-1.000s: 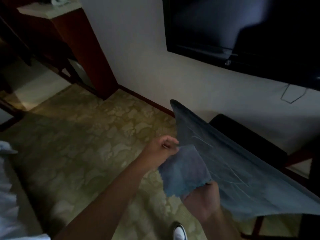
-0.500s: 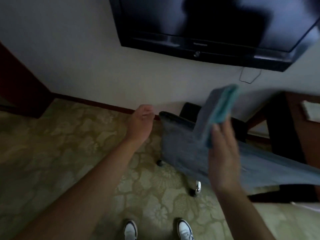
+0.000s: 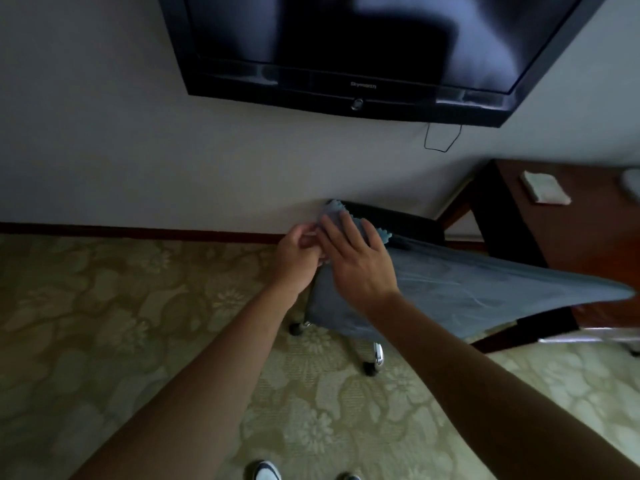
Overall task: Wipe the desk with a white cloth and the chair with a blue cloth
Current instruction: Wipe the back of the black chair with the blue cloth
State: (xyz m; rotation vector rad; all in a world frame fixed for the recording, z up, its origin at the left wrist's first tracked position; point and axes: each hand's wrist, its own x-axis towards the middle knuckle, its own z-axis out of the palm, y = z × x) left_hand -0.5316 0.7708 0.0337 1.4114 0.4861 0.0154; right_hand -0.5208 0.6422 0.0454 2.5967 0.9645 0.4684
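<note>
On the chair (image 3: 467,282), both hands press the blue cloth (image 3: 346,220).

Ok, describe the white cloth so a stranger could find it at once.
Start at the wall-mounted television, then drop to the dark wooden desk at the right edge. The white cloth lies folded flat on the desktop. Unlike the blue cloth on the chair, it is pale, rectangular and untouched.

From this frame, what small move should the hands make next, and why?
Probably slide the right hand along the chair back, pressing the blue cloth. Its straight fingers already lie flat on the cloth at the top corner, the left hand beside it.
</note>
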